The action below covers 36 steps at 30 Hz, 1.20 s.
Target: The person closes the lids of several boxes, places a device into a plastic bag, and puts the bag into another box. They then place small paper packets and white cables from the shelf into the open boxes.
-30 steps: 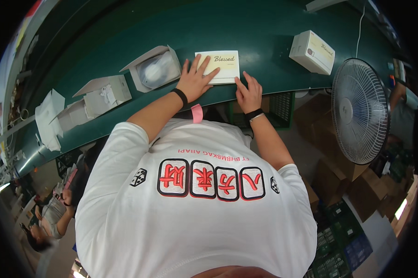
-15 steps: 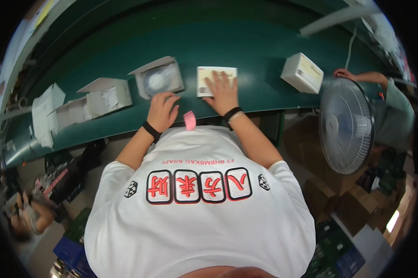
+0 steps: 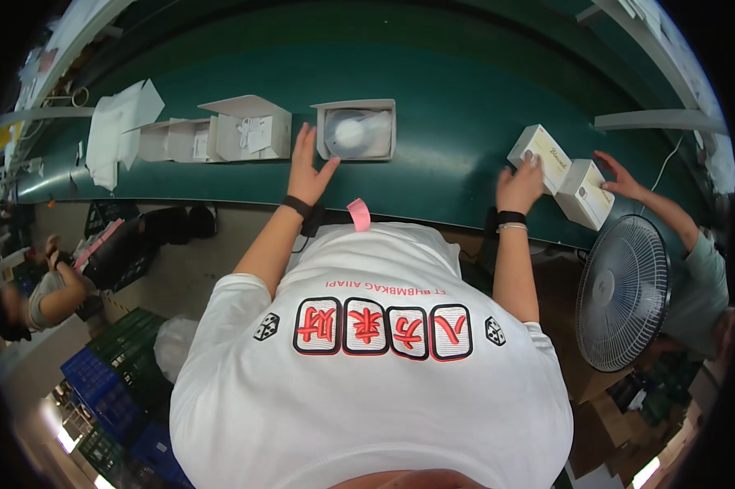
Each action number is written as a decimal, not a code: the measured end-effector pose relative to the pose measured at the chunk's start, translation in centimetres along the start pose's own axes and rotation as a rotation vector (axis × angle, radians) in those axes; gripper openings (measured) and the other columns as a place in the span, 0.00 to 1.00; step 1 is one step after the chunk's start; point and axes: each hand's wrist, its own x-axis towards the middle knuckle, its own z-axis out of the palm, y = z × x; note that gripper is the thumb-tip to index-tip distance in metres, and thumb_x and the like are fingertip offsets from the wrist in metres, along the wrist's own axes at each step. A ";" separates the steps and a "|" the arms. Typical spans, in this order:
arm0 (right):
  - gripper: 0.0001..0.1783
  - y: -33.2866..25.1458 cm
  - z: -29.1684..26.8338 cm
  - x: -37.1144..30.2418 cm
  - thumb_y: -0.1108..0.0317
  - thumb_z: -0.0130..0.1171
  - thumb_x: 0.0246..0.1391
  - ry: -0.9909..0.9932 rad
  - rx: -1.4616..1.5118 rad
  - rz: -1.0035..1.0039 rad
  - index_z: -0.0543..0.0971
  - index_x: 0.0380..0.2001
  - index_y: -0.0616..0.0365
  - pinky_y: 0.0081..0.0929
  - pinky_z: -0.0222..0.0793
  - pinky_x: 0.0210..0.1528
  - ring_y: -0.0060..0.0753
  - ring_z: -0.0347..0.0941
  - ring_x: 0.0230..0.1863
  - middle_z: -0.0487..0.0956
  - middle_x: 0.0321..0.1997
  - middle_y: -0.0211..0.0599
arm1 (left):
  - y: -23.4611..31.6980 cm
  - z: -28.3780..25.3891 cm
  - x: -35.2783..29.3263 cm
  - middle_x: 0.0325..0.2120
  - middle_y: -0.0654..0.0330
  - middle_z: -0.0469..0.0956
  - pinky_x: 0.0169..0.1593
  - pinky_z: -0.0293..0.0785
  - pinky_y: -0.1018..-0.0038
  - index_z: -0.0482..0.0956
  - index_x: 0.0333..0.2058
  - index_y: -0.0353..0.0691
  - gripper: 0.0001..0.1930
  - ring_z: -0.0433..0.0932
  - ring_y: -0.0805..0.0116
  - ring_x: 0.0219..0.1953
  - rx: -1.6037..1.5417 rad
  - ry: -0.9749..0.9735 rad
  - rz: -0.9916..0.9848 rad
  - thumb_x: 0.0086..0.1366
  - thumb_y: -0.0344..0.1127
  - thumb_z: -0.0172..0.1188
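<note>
My left hand (image 3: 309, 173) is open, fingers spread, between two open white boxes. Beside its thumb lies an open box (image 3: 393, 130) holding a round, dark-rimmed item (image 3: 355, 133) with a white centre, wrapped in clear plastic. To the left of that hand stands another open box (image 3: 282, 134) with a white cable and a card (image 3: 259, 134) inside. At the right of the table my right hand (image 3: 521, 187) has its fingers bent against a closed white box (image 3: 553, 155). That box meets a second closed box (image 3: 581, 200), which a co-worker's hand (image 3: 620, 178) reaches towards.
All of this rests on a long green table (image 3: 449, 191). Farther left are another open box (image 3: 160, 144) and white wrapping material (image 3: 115, 138). A large fan (image 3: 624, 293) stands at the right near the co-worker. A pink strip (image 3: 359, 214) hangs at my waist.
My right hand has slid the closed box from the middle to the right, against the second box. The view has shifted right. The co-worker's hand now reaches over the table near the second box.
</note>
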 end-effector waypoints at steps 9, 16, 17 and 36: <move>0.27 -16.2 3.9 -2.7 0.64 0.65 0.55 -0.157 0.990 -0.228 0.72 0.56 0.61 0.37 0.68 0.59 0.51 0.71 0.59 0.73 0.59 0.51 | 1.0 0.7 -0.1 0.67 0.40 0.56 0.69 0.56 0.57 0.57 0.65 0.29 0.40 0.56 0.39 0.69 0.354 -0.171 0.330 0.60 0.37 0.67; 0.28 -17.5 1.9 0.2 0.61 0.68 0.53 -0.163 0.892 -0.150 0.74 0.54 0.61 0.33 0.74 0.48 0.43 0.77 0.44 0.79 0.46 0.47 | 0.0 4.3 0.4 0.63 0.41 0.61 0.67 0.60 0.57 0.60 0.61 0.31 0.31 0.61 0.40 0.65 -0.150 0.052 0.052 0.61 0.26 0.60; 0.28 -18.2 1.2 1.4 0.61 0.68 0.52 -0.145 0.830 -0.106 0.74 0.53 0.61 0.32 0.75 0.46 0.41 0.78 0.41 0.80 0.43 0.46 | -0.4 4.2 0.3 0.63 0.41 0.61 0.67 0.60 0.57 0.60 0.61 0.31 0.31 0.61 0.40 0.65 -0.147 0.054 0.046 0.61 0.26 0.60; 0.40 -16.2 6.7 1.2 0.80 0.51 0.58 -0.864 1.821 0.363 0.48 0.71 0.58 0.37 0.74 0.58 0.36 0.74 0.55 0.63 0.65 0.44 | 2.8 3.0 2.3 0.66 0.47 0.59 0.69 0.56 0.52 0.57 0.67 0.36 0.42 0.60 0.44 0.67 0.432 -0.431 0.399 0.58 0.44 0.66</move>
